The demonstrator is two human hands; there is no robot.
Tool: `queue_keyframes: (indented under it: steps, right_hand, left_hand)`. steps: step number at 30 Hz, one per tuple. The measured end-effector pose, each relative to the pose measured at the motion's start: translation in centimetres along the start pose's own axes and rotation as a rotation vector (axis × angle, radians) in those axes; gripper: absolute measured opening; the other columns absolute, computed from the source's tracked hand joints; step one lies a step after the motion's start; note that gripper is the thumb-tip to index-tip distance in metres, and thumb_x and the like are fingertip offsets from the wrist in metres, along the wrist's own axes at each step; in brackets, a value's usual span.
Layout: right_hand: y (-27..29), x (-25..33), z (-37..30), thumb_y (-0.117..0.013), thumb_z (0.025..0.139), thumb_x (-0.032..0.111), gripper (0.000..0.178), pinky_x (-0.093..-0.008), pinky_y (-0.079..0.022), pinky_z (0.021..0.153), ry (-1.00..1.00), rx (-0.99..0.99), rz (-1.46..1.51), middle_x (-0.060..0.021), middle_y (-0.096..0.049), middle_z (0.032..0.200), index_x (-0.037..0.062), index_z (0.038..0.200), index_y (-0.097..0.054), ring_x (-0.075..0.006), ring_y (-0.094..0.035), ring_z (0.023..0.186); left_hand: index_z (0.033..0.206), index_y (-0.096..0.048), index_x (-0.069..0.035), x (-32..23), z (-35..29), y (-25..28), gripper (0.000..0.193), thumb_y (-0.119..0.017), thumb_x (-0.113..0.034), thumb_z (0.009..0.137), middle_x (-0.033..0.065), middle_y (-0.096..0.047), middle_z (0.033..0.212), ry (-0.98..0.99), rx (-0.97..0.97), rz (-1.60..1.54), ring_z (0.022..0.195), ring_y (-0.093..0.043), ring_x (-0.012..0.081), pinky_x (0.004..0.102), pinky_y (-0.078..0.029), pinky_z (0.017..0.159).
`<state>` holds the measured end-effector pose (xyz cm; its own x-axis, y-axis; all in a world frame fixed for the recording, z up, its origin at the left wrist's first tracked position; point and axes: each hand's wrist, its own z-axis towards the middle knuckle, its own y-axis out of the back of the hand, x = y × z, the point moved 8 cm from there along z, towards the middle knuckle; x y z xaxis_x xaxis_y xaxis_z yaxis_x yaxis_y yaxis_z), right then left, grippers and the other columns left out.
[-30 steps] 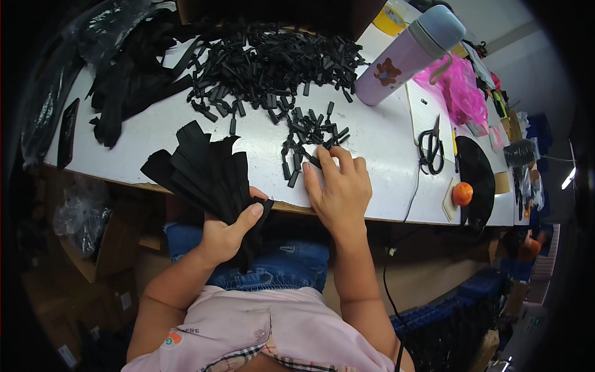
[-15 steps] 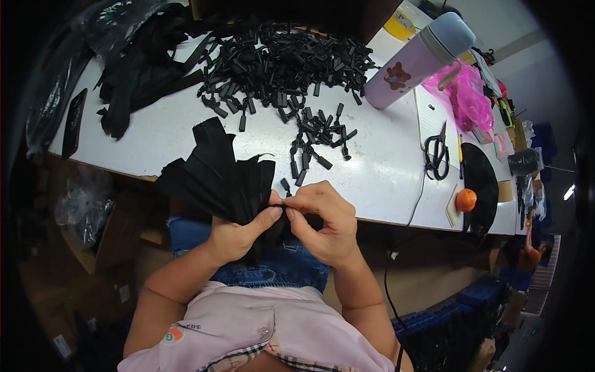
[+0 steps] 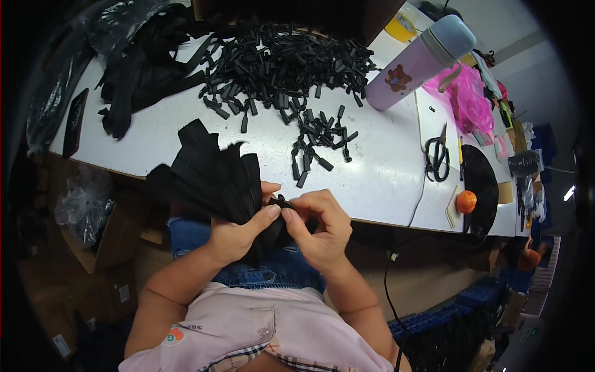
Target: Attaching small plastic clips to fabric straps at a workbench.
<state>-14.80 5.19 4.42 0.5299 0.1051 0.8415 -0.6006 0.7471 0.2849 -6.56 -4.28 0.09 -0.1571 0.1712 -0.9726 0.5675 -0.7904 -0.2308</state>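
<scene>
My left hand is closed round a fanned bundle of black zipper strips, which spreads up and left over the table's front edge. Its thumb presses one strip's end near my right hand. With thumb and forefinger my right hand pinches a small black zipper slider at that end; the fingers partly hide it. Beyond my hands lies a small cluster of black zipper sliders with pull tabs. Behind it is a large pile of the same sliders.
More black strips lie at the far left beside a dark phone. To the right stand a lilac bottle, black-handled scissors on a notepad, an orange fruit and a pink plastic bag. A cable crosses the table edge.
The strip bundle has tilted left and down a little. My right hand has shifted slightly left, and the pull tab that stuck up above my fingers has dropped between the hands.
</scene>
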Motion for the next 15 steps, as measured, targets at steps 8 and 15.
queue_keyframes:
  steps: [8,15]
  right_hand:
    - [-2.2,-4.0,-1.4,-0.058,0.074,-0.001,0.005,-0.0153,-0.032,0.046,-0.455,0.038,0.810,-0.0011,-0.051,0.072,-0.0009,0.077,-0.054,-0.0032,-0.042,0.055]
    - [-3.2,-4.9,-2.5,-0.058,0.074,0.001,0.006,-0.0151,-0.031,0.050,-0.728,0.247,1.044,0.0002,-0.049,0.070,0.0008,0.076,-0.052,-0.0028,-0.041,0.059]
  left_hand:
    - [0.090,-0.054,0.000,-0.3,-0.2,-0.2,0.017,-0.057,-0.003,0.073,0.0061,-0.053,0.086,0.043,-0.021,-0.096,0.081,-0.050,0.0125,0.0249,-0.040,0.075]
    - [0.087,-0.055,0.000,-0.5,-0.1,-0.8,0.015,-0.057,-0.005,0.073,0.0062,-0.053,0.086,0.086,0.066,-0.032,0.081,-0.050,0.0129,0.0249,-0.039,0.075]
